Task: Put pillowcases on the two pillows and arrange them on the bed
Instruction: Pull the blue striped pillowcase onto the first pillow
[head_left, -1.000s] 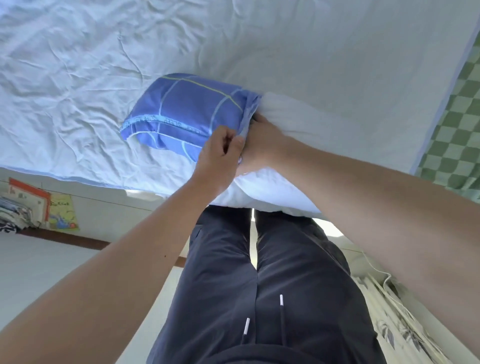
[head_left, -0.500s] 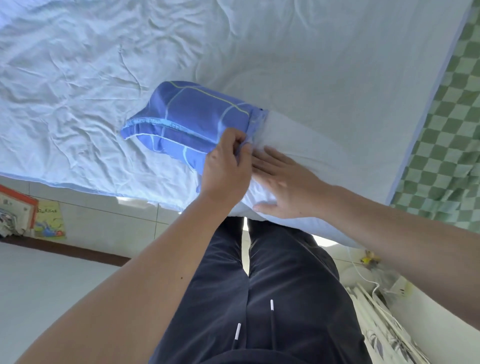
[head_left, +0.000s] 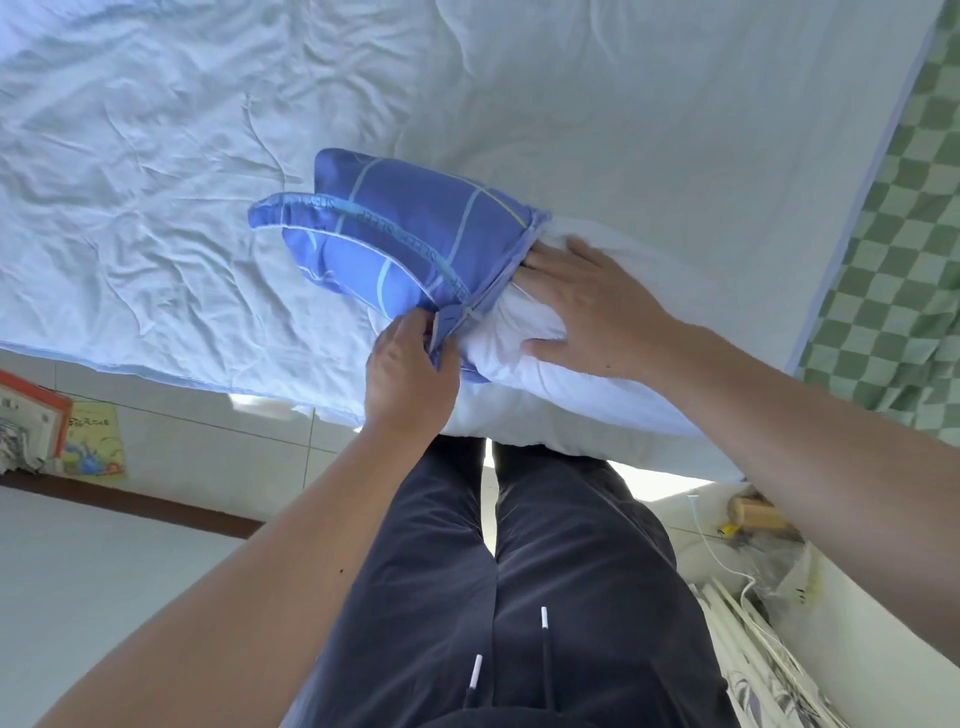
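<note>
A white pillow lies across the near edge of the bed. A blue pillowcase with pale grid lines covers its far end only. My left hand pinches the near corner of the pillowcase's open hem. My right hand lies flat, fingers spread, on the bare white pillow, fingertips at the hem. Only one pillow is in view.
The bed carries a wrinkled pale blue sheet. A green checked cloth lies at the right. Books lean on the wall at the left floor. Cables and clutter sit at the lower right. My dark trousers fill the bottom.
My right hand came out from the pillowcase opening and now presses flat on the pillow. My left hand slid along the hem to its near corner. The pillowcase sits slightly farther along the pillow.
</note>
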